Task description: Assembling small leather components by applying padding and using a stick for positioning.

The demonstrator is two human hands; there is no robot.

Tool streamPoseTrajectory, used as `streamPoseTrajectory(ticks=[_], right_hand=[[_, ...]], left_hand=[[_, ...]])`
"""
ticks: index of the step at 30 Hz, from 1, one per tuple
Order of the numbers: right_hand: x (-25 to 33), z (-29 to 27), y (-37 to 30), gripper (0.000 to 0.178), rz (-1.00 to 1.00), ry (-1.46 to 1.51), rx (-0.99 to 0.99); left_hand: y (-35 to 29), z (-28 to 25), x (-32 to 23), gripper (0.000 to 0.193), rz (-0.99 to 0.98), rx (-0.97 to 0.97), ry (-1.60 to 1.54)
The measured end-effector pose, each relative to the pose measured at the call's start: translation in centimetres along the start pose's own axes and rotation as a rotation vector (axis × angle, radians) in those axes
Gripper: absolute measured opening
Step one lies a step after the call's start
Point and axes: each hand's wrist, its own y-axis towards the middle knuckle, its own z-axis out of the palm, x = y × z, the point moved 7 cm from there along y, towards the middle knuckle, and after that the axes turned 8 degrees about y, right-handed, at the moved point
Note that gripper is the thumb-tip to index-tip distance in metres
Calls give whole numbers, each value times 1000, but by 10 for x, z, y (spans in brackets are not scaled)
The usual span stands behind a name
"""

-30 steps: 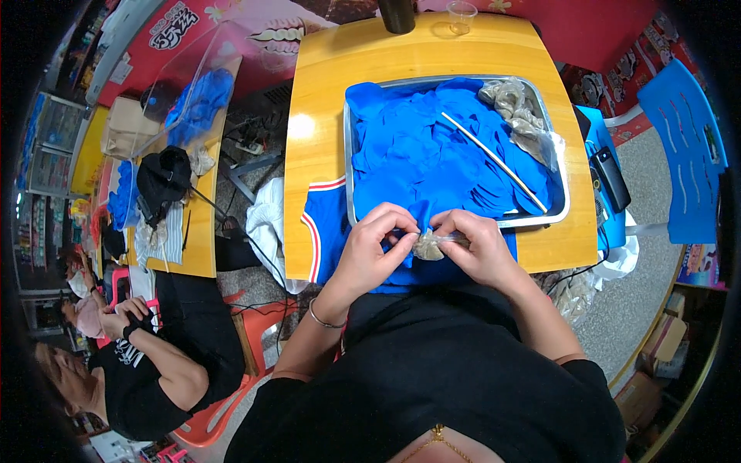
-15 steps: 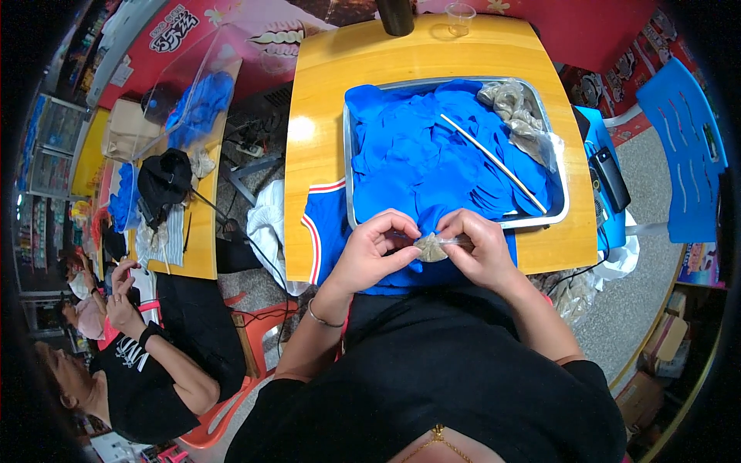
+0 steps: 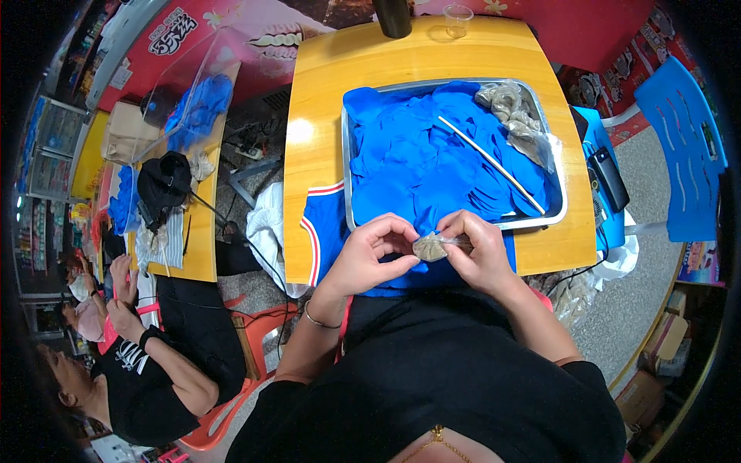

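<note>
Just in front of the metal tray's near edge, my right hand point(image 3: 478, 251) pinches a small clear plastic bag point(image 3: 429, 248) with grey-brown contents. My left hand point(image 3: 378, 251) curls its thumb and forefinger about the bag's left end; its fingertips are a little apart there. Behind the bag a bit of blue, fabric-like material point(image 3: 429, 220) shows between my hands; whether a finger holds it I cannot tell. Thin blue pieces point(image 3: 401, 154) fill the tray point(image 3: 346, 166) in a loose heap. Beneath my hands lies a blue garment point(image 3: 324, 224) with red and white trim.
Across the heap lies a pale stick point(image 3: 490, 164), beside clear bags of grey-brown stuff point(image 3: 513, 116). A clear cup point(image 3: 457, 21) and a dark cylinder point(image 3: 392, 18) stand at the table's far edge. At left, another person point(image 3: 154, 363) sits by a second table; a blue chair point(image 3: 679, 154) is at right.
My left thumb and forefinger have spread slightly apart at the bag's end, and more of the bag shows. My right hand keeps its pinch.
</note>
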Motion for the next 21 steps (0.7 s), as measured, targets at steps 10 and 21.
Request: streamPoseTrajectory(ticks=[10, 21], right_hand=[[-2, 5, -4, 15, -17, -6, -10], [9, 12, -6, 27, -80, -60, 32]], left_hand=[[-2, 1, 8, 21, -45, -78, 97], [2, -6, 10, 15, 38, -218, 184]])
